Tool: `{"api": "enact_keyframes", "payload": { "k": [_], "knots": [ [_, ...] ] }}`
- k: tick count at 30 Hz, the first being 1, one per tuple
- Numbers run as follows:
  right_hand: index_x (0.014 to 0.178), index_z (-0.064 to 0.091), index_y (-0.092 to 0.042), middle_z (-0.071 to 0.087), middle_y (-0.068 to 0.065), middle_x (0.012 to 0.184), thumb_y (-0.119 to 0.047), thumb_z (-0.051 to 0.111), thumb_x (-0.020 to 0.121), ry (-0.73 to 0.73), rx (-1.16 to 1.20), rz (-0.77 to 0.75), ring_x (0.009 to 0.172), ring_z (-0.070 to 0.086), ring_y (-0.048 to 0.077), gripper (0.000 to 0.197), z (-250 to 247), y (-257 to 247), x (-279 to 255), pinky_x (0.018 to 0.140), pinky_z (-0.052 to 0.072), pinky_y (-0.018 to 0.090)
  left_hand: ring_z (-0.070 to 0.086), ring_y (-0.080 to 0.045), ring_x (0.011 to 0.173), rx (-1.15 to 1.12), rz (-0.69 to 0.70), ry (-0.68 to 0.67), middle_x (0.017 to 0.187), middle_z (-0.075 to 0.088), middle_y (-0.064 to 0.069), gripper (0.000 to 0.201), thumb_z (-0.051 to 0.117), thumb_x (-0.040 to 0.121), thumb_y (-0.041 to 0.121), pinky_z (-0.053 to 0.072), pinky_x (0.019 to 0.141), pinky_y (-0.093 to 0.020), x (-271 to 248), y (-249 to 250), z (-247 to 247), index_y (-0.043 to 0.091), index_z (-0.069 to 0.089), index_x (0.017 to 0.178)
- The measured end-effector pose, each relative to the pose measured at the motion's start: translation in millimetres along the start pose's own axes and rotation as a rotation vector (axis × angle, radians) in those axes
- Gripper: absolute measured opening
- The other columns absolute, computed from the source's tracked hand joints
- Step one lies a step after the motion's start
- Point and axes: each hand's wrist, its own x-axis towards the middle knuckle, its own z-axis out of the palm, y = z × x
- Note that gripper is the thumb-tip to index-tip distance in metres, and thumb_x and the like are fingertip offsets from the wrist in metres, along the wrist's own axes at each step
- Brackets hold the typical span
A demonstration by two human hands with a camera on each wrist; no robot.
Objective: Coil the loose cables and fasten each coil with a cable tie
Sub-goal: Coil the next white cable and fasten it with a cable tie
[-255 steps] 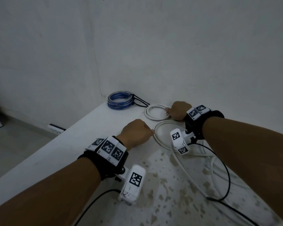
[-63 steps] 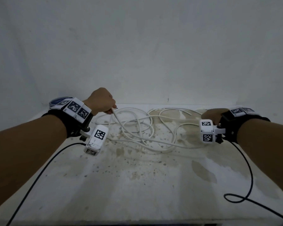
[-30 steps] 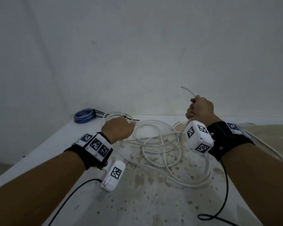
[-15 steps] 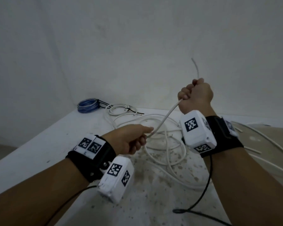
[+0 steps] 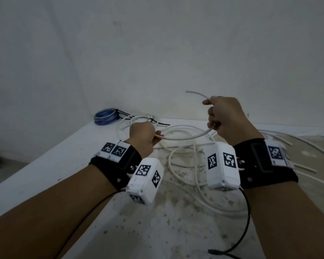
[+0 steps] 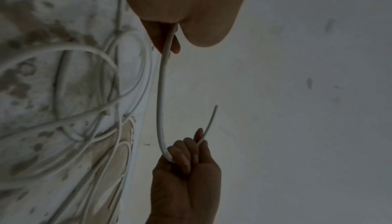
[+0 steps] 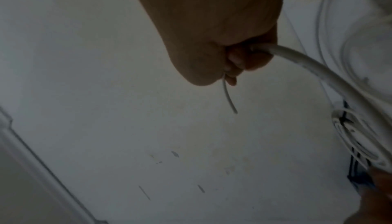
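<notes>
**White cable held between both fists**

Your table carries the loose tangle of white cable; one stretch sags between your hands above it. Your right hand is fisted around it, the free end poking up past the thumb. Your left hand grips lower. Only the left wrist view shows your right fingers wrapped.
</notes>
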Motion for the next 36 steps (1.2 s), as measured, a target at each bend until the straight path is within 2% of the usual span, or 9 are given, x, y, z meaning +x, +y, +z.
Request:
{"api": "enact_keyframes", "payload": {
  "k": [3,5,8,11,14,21,26,32,36],
  "knots": [
    [0.089,0.061,-0.007,0.034,-0.002,0.048,-0.014,0.041,0.100,-0.114,-0.108,-0.008,0.038,0.025,0.011,0.024,-8,-10,-1,0.041,0.033,0.018,0.046,-0.010,0.048,0.190,0.114,0.005,0.067,0.051,-0.002,0.015,0.053,0.100,0.014,0.041,0.038,-0.018,-2,6,-1,0.009,0.060,0.087],
    [0.087,0.061,-0.008,0.034,-0.005,0.045,-0.020,0.044,0.101,-0.165,-0.106,-0.029,0.038,0.025,0.011,0.025,-14,-15,-3,0.040,0.032,0.018,0.052,-0.008,0.045,0.436,0.276,-0.100,0.067,0.058,0.001,0.020,0.057,0.098,0.025,0.039,0.045,-0.015,-3,14,-3,0.012,0.071,0.096],
    [0.084,0.060,-0.011,0.036,-0.006,0.045,-0.025,0.045,0.102,-0.175,-0.142,-0.075,0.039,0.027,0.010,0.027,-17,-22,-6,0.039,0.031,0.018,0.061,0.001,0.072,0.685,0.605,-0.156,0.088,0.068,0.010,0.025,0.053,0.099,0.024,0.039,0.066,-0.021,-14,38,-7,0.017,0.077,0.097],
    [0.083,0.059,-0.011,0.037,-0.005,0.047,-0.025,0.045,0.102,-0.180,-0.118,-0.108,0.040,0.027,0.010,0.028,-15,-26,-12,0.040,0.032,0.019,0.045,0.001,0.043,0.889,0.799,-0.193,0.069,0.062,0.002,0.027,0.049,0.101,0.022,0.035,0.047,-0.015,-24,70,-6,0.019,0.075,0.093],
    [0.084,0.059,-0.010,0.038,-0.005,0.047,-0.026,0.045,0.103,-0.181,-0.071,-0.154,0.040,0.029,0.010,0.028,-11,-29,-19,0.040,0.034,0.019,0.043,0.001,0.039,1.067,0.923,-0.243,0.068,0.061,0.007,0.029,0.048,0.103,0.023,0.031,0.042,-0.010,-27,94,-2,0.016,0.076,0.100],
    [0.084,0.060,-0.011,0.039,-0.006,0.046,-0.029,0.045,0.104,-0.150,-0.004,-0.275,0.039,0.033,0.011,0.030,-3,-36,-27,0.042,0.038,0.022,0.052,0.007,0.052,0.994,1.337,-0.131,0.063,0.057,0.008,0.030,0.046,0.103,0.022,0.032,0.055,-0.005,-34,119,13,0.014,0.074,0.096],
    [0.083,0.061,-0.011,0.041,-0.004,0.052,-0.028,0.045,0.104,-0.086,-0.027,-0.339,0.038,0.037,0.009,0.031,-8,-38,-23,0.043,0.040,0.024,0.052,0.010,0.052,0.959,1.304,-0.142,0.059,0.060,0.013,0.027,0.051,0.100,0.021,0.038,0.058,-0.015,-23,99,40,0.017,0.072,0.083],
    [0.084,0.064,-0.013,0.045,-0.003,0.058,-0.028,0.046,0.103,-0.087,-0.133,-0.412,0.042,0.039,0.008,0.030,-8,-28,-16,0.044,0.040,0.024,0.057,0.005,0.055,0.710,1.053,-0.293,0.072,0.073,0.008,0.018,0.058,0.097,0.026,0.043,0.063,-0.022,-3,50,64,0.019,0.073,0.089],
    [0.098,0.062,-0.017,0.048,-0.005,0.059,-0.028,0.047,0.102,-0.064,-0.191,-0.434,0.040,0.039,0.005,0.018,-5,-22,-11,0.041,0.034,0.022,0.060,0.010,0.067,0.673,0.960,-0.441,0.074,0.069,0.013,0.016,0.062,0.096,0.025,0.040,0.063,-0.008,-2,42,65,0.019,0.076,0.091]
  ]
}}
